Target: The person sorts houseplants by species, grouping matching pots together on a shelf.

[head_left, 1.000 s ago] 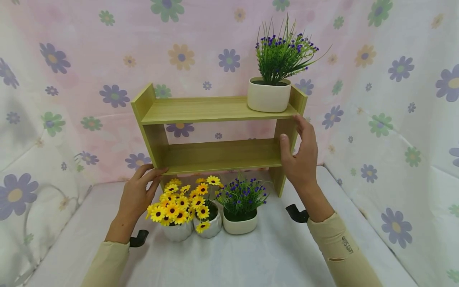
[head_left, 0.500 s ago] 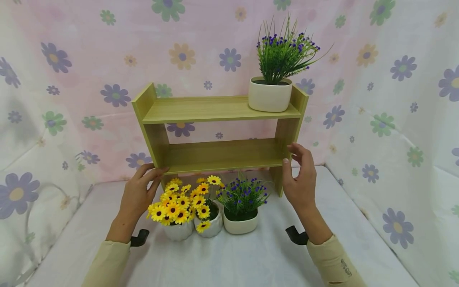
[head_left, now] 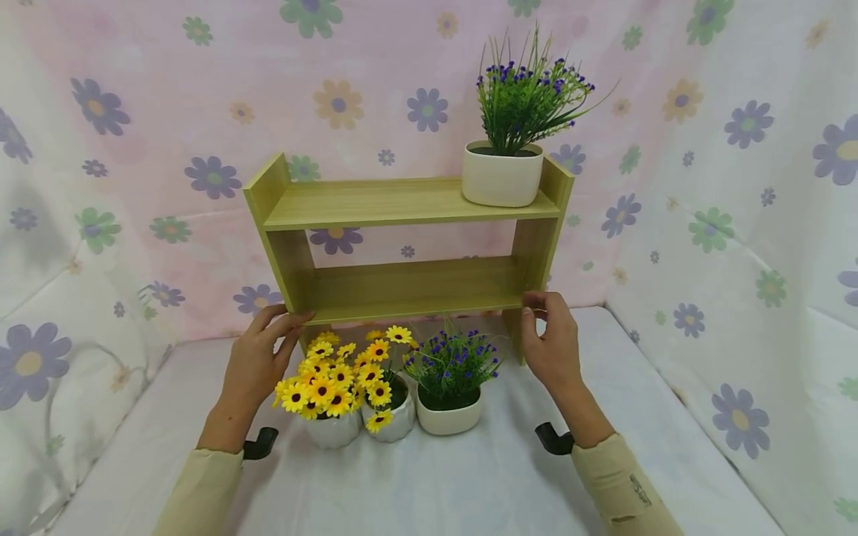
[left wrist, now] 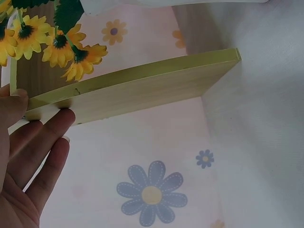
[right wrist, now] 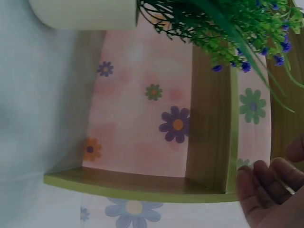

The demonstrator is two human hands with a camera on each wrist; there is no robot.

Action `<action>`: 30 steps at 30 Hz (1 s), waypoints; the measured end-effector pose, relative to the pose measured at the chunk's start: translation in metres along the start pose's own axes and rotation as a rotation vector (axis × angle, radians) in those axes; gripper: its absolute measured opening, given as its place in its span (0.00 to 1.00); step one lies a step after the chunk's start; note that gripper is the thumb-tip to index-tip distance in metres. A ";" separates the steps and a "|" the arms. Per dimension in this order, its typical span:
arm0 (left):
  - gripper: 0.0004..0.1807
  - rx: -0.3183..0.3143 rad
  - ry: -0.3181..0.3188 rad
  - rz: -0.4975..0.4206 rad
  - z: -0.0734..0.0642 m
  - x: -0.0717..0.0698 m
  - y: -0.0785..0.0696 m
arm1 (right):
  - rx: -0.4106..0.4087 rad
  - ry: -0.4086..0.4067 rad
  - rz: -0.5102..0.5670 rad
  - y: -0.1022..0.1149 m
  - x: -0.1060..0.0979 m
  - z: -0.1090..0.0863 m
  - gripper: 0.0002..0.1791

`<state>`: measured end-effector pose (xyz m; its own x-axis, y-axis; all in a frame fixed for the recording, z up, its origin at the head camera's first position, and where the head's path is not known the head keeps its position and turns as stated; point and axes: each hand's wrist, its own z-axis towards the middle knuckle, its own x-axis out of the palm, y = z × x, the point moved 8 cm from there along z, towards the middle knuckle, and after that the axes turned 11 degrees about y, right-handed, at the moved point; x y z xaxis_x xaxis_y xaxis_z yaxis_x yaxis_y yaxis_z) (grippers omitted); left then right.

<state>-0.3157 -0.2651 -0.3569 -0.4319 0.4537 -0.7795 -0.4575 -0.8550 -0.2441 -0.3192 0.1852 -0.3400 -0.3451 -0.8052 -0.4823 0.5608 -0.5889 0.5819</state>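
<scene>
A two-tier wooden shelf (head_left: pixel 402 301) stands at the back of the table. My left hand (head_left: pixel 258 357) grips its left side panel near the lower board, thumb in front and fingers round the outside; the left wrist view shows the panel edge between thumb and fingers. At the right side panel, level with the lower board, my right hand (head_left: pixel 553 339) holds the front edge with bent fingers. On the top board's right end sits a cream pot (head_left: pixel 503 179) of purple-flowered grass. Below the shelf front are two white pots (head_left: pixel 331 430) of yellow daisies and another cream pot (head_left: pixel 449 421) with purple flowers.
The three lower pots stand in a row on the white tablecloth (head_left: pixel 402 491), between my forearms. A flower-printed curtain (head_left: pixel 375 89) hangs behind the shelf and along both sides. A black wrist mount (head_left: pixel 261 444) sticks out beside my left wrist.
My right hand has slid down the right side panel from just under the top board to the lower board, its fingers drawing in. The left hand, shelf and pots stay where they were.
</scene>
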 end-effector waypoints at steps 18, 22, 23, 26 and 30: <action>0.19 -0.020 0.009 0.000 -0.003 0.000 0.002 | 0.088 0.271 -0.028 -0.028 0.032 -0.009 0.06; 0.19 -0.015 -0.003 0.000 -0.002 -0.002 0.002 | 0.142 0.426 -0.047 -0.036 0.048 -0.011 0.06; 0.19 -0.013 -0.006 0.001 -0.002 -0.002 0.002 | 0.148 0.470 -0.047 -0.037 0.052 -0.013 0.06; 0.20 -0.011 -0.007 0.000 -0.001 -0.001 0.002 | 0.145 0.599 -0.046 -0.042 0.063 -0.017 0.07; 0.20 -0.013 0.001 -0.005 0.000 0.001 0.002 | 0.110 0.780 0.020 -0.045 0.076 -0.027 0.14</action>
<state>-0.3171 -0.2662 -0.3585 -0.4289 0.4573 -0.7790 -0.4491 -0.8562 -0.2553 -0.3504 0.1527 -0.4201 0.3145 -0.5580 -0.7679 0.4700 -0.6113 0.6367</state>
